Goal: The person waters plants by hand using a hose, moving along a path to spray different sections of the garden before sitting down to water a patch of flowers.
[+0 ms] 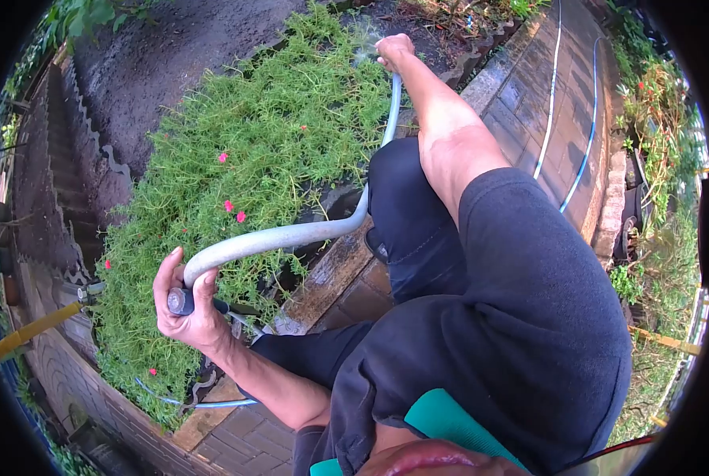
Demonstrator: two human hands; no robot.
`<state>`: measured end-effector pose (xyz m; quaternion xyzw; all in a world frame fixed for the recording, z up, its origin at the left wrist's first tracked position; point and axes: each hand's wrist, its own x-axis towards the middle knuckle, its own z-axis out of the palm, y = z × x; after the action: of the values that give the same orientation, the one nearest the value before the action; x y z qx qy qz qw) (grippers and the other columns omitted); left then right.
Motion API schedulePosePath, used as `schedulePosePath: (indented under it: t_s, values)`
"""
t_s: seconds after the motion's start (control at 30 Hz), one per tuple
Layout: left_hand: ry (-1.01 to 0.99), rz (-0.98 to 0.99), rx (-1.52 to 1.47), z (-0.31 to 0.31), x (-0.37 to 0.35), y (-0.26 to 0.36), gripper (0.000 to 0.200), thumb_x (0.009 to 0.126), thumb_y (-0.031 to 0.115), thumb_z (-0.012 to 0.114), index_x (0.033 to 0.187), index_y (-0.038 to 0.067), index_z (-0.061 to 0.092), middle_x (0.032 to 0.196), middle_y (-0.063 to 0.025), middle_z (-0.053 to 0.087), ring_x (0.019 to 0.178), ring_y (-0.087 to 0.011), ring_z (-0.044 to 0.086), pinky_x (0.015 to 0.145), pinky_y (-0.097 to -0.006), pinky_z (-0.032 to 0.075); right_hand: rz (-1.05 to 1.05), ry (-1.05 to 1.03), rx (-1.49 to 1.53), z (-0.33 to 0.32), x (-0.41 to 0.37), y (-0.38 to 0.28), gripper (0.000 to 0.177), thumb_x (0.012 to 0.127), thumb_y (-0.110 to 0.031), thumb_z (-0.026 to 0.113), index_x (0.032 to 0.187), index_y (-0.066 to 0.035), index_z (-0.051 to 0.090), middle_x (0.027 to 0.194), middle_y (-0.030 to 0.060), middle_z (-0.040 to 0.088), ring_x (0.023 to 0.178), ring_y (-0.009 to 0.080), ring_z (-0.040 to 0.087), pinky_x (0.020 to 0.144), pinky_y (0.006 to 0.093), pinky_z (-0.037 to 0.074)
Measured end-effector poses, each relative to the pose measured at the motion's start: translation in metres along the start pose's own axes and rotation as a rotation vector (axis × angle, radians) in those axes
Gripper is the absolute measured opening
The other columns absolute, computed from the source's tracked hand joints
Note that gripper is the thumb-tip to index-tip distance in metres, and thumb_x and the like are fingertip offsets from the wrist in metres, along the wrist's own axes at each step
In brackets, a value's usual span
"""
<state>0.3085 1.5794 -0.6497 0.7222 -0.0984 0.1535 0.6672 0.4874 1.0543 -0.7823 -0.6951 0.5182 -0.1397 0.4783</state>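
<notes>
My right hand [394,51], at the top of the view, is closed around the end of a pale grey hose [275,236], where a fine water spray shows beside the fingers. The hose runs down past my knee and curves left to my left hand [192,305]. That hand is closed around a dark handle with a round end [181,301], and the hose bend lies between its thumb and fingers. Green low plants [251,151] with small pink flowers spread under and between both hands.
Bare dark soil [164,71] lies beyond the plants. A paved path [521,111] on the right carries a white hose [553,87] and a blue hose [588,143]. A wet stone edging [323,285] borders the bed near my legs. A yellow bar [37,332] stands at left.
</notes>
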Motion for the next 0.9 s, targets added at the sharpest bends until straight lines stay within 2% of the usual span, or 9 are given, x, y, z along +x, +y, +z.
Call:
schedulePosePath:
  t_s: [0.03, 0.17, 0.37, 0.47, 0.5, 0.6, 0.73, 0.8, 0.9]
  values:
    - [0.002, 0.031, -0.003, -0.004, 0.001, -0.001, 0.046, 0.073, 0.004, 0.081, 0.115, -0.001, 0.062, 0.078, -0.0040, 0.059, 0.066, -0.0089, 0.054, 0.056, -0.0200, 0.043, 0.085, 0.045, 0.017, -0.001, -0.006, -0.007, 0.010, 0.079, -0.003, 0.067, 0.087, 0.003, 0.067, 0.093, 0.0155, 0.070, 0.079, 0.0256, 0.070, 0.071, 0.0314, 0.056]
    - [0.079, 0.075, -0.036, -0.019, 0.003, 0.001, 0.047, 0.073, 0.010, 0.081, 0.115, -0.001, 0.062, 0.073, -0.0031, 0.060, 0.059, -0.0079, 0.050, 0.052, -0.0180, 0.038, 0.060, -0.045, -0.109, -0.007, -0.037, -0.015, 0.011, 0.082, -0.006, 0.063, 0.075, 0.002, 0.063, 0.071, 0.0149, 0.066, 0.048, 0.0166, 0.062, 0.042, 0.0319, 0.049]
    - [0.152, 0.128, -0.090, -0.045, 0.000, 0.004, 0.049, 0.074, 0.016, 0.080, 0.115, -0.004, 0.060, 0.074, -0.0076, 0.061, 0.058, -0.0103, 0.052, 0.053, -0.0208, 0.040, -0.247, -0.203, -0.553, 0.055, -0.090, -0.040, 0.011, 0.080, -0.010, 0.060, 0.079, -0.004, 0.069, 0.080, 0.0155, 0.070, 0.063, 0.0212, 0.068, 0.057, 0.0299, 0.053]
    - [0.188, 0.121, -0.057, -0.056, -0.005, 0.011, 0.051, 0.074, 0.021, 0.080, 0.114, -0.004, 0.060, 0.075, -0.0083, 0.061, 0.059, -0.0113, 0.054, 0.054, -0.0222, 0.042, -0.599, -0.287, -0.655, 0.092, -0.106, -0.033, 0.019, 0.081, -0.013, 0.056, 0.070, 0.000, 0.063, 0.057, 0.0100, 0.061, 0.048, 0.0208, 0.059, 0.047, 0.0342, 0.048]
    - [0.201, 0.114, -0.039, -0.061, -0.008, 0.013, 0.052, 0.074, 0.023, 0.080, 0.114, -0.004, 0.060, 0.075, -0.0084, 0.062, 0.059, -0.0117, 0.054, 0.054, -0.0228, 0.043, -0.557, -0.337, -0.681, 0.098, -0.123, -0.040, 0.018, 0.083, -0.013, 0.054, 0.082, -0.001, 0.068, 0.058, 0.0082, 0.061, 0.047, 0.0176, 0.059, 0.044, 0.0314, 0.047]
    - [0.226, 0.216, 0.024, -0.078, -0.010, 0.012, 0.054, 0.075, 0.030, 0.080, 0.113, -0.004, 0.061, 0.073, -0.0089, 0.062, 0.062, -0.0130, 0.056, 0.055, -0.0246, 0.044, -0.875, -0.345, -0.667, 0.179, -0.074, -0.004, 0.025, 0.077, -0.029, 0.069, 0.064, -0.008, 0.063, 0.067, 0.0174, 0.065, 0.061, 0.0322, 0.063, 0.054, 0.0442, 0.049]
    - [0.187, 0.225, -0.105, -0.096, -0.016, 0.013, 0.061, 0.076, 0.040, 0.078, 0.115, -0.003, 0.059, 0.070, -0.0104, 0.062, 0.063, -0.0150, 0.059, 0.056, -0.0246, 0.045, -0.549, -0.700, -0.529, 0.194, -0.118, -0.016, 0.018, 0.080, -0.013, 0.062, 0.063, -0.006, 0.062, 0.058, 0.0135, 0.058, 0.050, 0.0254, 0.055, 0.045, 0.0396, 0.042]
    - [0.125, 0.184, -0.157, -0.099, -0.020, 0.018, 0.059, 0.078, 0.038, 0.076, 0.116, -0.003, 0.058, 0.071, -0.0110, 0.063, 0.062, -0.0149, 0.059, 0.057, -0.0241, 0.045, -0.823, -0.808, -0.599, 0.148, -0.181, -0.033, 0.023, 0.083, -0.013, 0.054, 0.097, -0.008, 0.072, 0.064, 0.0077, 0.063, 0.051, 0.0147, 0.058, 0.046, 0.0291, 0.047]
    - [0.094, 0.138, -0.203, -0.092, -0.022, 0.021, 0.051, 0.076, 0.031, 0.079, 0.111, -0.003, 0.062, 0.073, -0.0104, 0.065, 0.064, -0.0130, 0.060, 0.058, -0.0231, 0.046, -0.778, -0.865, -0.627, 0.142, -0.245, -0.051, 0.023, 0.082, -0.013, 0.056, 0.097, -0.011, 0.073, 0.072, 0.0091, 0.067, 0.058, 0.0164, 0.061, 0.054, 0.0322, 0.050]
